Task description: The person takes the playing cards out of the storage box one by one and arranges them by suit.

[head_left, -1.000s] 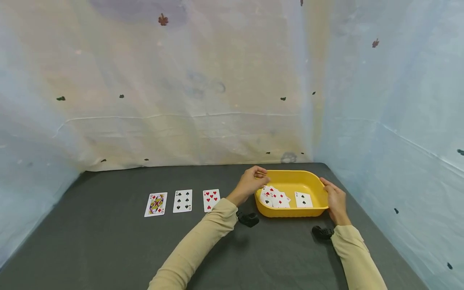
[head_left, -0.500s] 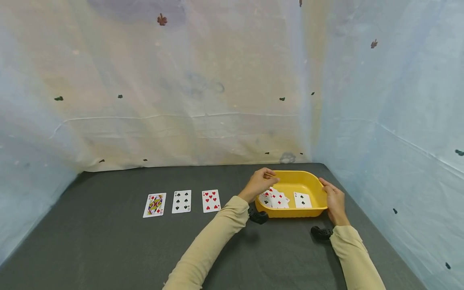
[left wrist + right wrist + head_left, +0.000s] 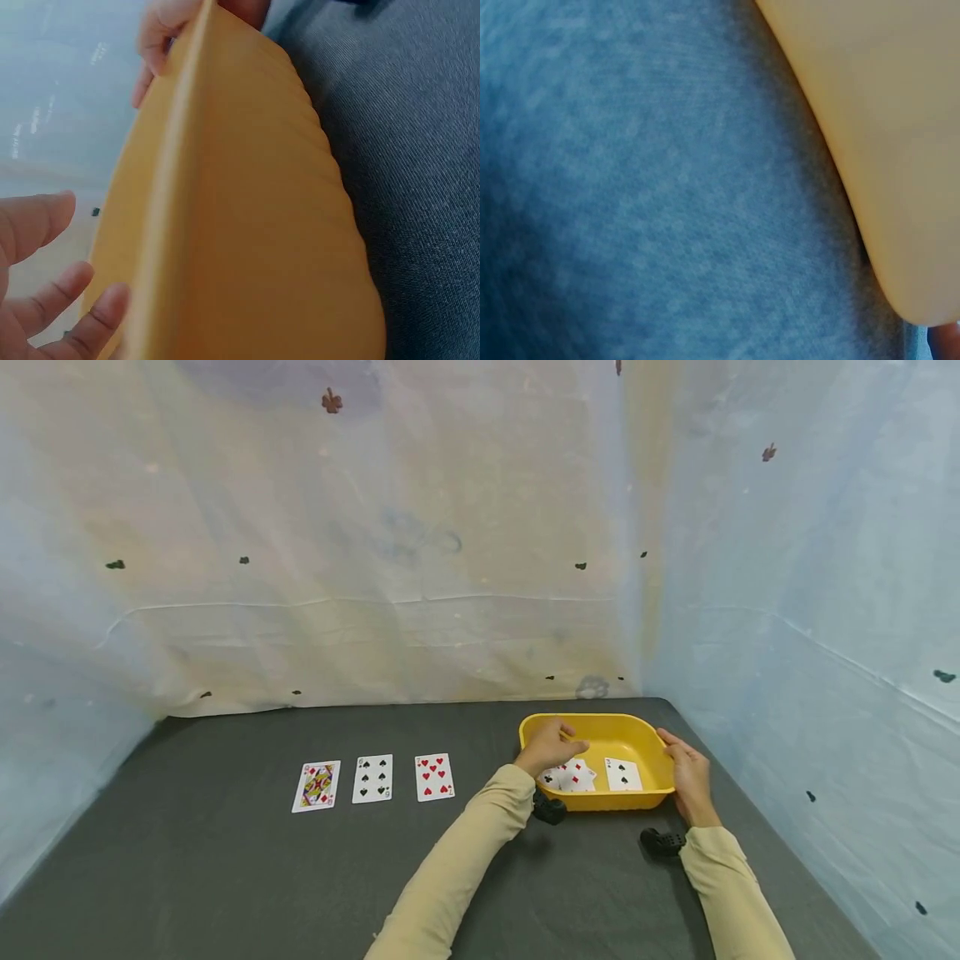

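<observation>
Playing cards (image 3: 372,778), three, in a row on the table (image 3: 225,868). Left hand (image 3: 552,748): fingers loosely parted, holding nothing visible, partly hiding overlapped cards (image 3: 576,776) in the yellow tray (image 3: 603,804). Single card (image 3: 623,775), right of those fingers. Right hand (image 3: 692,783): gripping tray's right rim.

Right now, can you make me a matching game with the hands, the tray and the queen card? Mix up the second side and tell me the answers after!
Things:
1. Queen card
2. Tray
3. Left hand
4. Right hand

Matches:
A. Grips the right end of the tray
B. Yellow all over
C. At the left part of the tray
D. Left end of the row of three cards

Right pairs: 1-D, 2-B, 3-C, 4-A
</observation>
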`<state>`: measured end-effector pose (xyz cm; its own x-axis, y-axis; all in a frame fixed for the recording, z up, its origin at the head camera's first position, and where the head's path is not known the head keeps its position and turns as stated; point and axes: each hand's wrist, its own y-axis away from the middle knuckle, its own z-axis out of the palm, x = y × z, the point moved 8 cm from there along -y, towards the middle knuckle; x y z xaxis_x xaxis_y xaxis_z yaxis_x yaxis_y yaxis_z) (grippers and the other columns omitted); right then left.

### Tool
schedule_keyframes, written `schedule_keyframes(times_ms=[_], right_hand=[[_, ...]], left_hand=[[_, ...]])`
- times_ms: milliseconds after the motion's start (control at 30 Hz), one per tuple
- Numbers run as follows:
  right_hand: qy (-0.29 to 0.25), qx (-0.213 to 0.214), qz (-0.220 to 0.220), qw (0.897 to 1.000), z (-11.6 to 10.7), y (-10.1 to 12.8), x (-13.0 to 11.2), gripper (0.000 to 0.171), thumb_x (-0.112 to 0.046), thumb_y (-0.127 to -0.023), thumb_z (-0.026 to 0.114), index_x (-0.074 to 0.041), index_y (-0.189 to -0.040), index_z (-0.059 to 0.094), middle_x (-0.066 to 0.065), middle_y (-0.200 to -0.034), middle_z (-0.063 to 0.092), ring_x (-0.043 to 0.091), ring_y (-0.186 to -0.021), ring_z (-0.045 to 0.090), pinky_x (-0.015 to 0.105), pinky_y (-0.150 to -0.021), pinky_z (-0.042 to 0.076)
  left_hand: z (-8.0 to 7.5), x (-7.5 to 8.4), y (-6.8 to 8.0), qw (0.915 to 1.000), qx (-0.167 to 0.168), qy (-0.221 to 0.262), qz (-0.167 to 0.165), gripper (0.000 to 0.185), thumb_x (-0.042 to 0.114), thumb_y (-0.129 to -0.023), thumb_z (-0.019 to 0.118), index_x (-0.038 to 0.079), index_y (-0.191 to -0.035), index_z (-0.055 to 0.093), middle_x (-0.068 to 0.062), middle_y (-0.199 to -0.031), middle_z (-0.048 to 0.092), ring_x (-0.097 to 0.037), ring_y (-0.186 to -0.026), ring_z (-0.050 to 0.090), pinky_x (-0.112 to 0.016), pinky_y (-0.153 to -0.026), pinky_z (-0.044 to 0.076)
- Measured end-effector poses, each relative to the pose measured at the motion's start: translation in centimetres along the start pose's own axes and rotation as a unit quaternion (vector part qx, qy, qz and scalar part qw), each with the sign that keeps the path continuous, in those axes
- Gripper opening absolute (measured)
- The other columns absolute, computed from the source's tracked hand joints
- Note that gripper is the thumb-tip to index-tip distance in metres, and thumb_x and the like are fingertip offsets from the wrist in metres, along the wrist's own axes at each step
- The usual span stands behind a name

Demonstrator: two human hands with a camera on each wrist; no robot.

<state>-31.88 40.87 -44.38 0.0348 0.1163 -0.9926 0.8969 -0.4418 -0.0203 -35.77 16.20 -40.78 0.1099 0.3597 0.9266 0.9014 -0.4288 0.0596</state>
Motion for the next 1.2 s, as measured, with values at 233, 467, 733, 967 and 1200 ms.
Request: schedule_keyframes(times_ms=[233, 467, 733, 967, 1200], right_hand=[[-0.009, 0.010, 0.007, 1.000, 0.2, -0.1, 0.4, 0.042, -0.012, -0.102, 0.039, -0.002, -0.141, 0.048, 0.014, -0.147, 0.041, 0.027, -0.131, 0.043, 0.025, -0.093, 0.044], [0.005, 0.008, 0.003, 1.000, 0.2, -0.2, 0.2, 0.042, -0.013, -0.102, 0.037, -0.003, -0.142, 0.047, 0.013, -0.148, 0.040, 0.026, -0.132, 0.042, 0.028, -0.097, 0.042], [-0.011, 0.008, 0.011, 1.000, 0.2, -0.2, 0.2, 0.041, -0.012, -0.103, 0.038, -0.003, -0.142, 0.048, 0.012, -0.148, 0.041, 0.025, -0.132, 0.041, 0.028, -0.098, 0.041], [-0.019, 0.000, 0.015, 1.000, 0.1, -0.4, 0.4, 0.041, -0.010, -0.103, 0.037, -0.004, -0.143, 0.046, 0.012, -0.150, 0.037, 0.026, -0.135, 0.038, 0.036, -0.103, 0.036], [-0.010, 0.008, 0.009, 1.000, -0.1, -0.1, 0.2, 0.041, -0.010, -0.102, 0.038, -0.003, -0.142, 0.047, 0.012, -0.149, 0.040, 0.025, -0.133, 0.041, 0.030, -0.100, 0.040]], left_hand=[[0.7, -0.5, -0.4, 0.9969, 0.004, -0.077, 0.015, 0.037, 0.023, -0.092, 0.069, -0.003, -0.116, 0.057, -0.008, -0.096, 0.060, -0.020, -0.079, 0.055, -0.033, -0.072, 0.048], [1.0, -1.0, -1.0, 0.9887, 0.019, -0.149, 0.004, 0.036, 0.026, -0.090, 0.071, 0.000, -0.112, 0.059, -0.007, -0.097, 0.060, -0.027, -0.092, 0.052, -0.040, -0.086, 0.042], [1.5, -1.3, -1.1, 0.9817, 0.013, -0.190, -0.012, 0.036, 0.024, -0.088, 0.074, 0.001, -0.112, 0.062, -0.008, -0.101, 0.063, -0.026, -0.092, 0.051, -0.036, -0.084, 0.040], [1.9, -1.1, -1.4, 0.9735, 0.001, -0.229, 0.008, 0.038, 0.023, -0.086, 0.075, 0.000, -0.115, 0.063, -0.009, -0.106, 0.065, -0.026, -0.097, 0.055, -0.038, -0.088, 0.035], [1.9, -1.3, -1.3, 0.9771, -0.002, -0.212, -0.019, 0.039, 0.019, -0.083, 0.079, 0.003, -0.115, 0.062, -0.007, -0.106, 0.062, -0.029, -0.097, 0.047, -0.036, -0.082, 0.039]])
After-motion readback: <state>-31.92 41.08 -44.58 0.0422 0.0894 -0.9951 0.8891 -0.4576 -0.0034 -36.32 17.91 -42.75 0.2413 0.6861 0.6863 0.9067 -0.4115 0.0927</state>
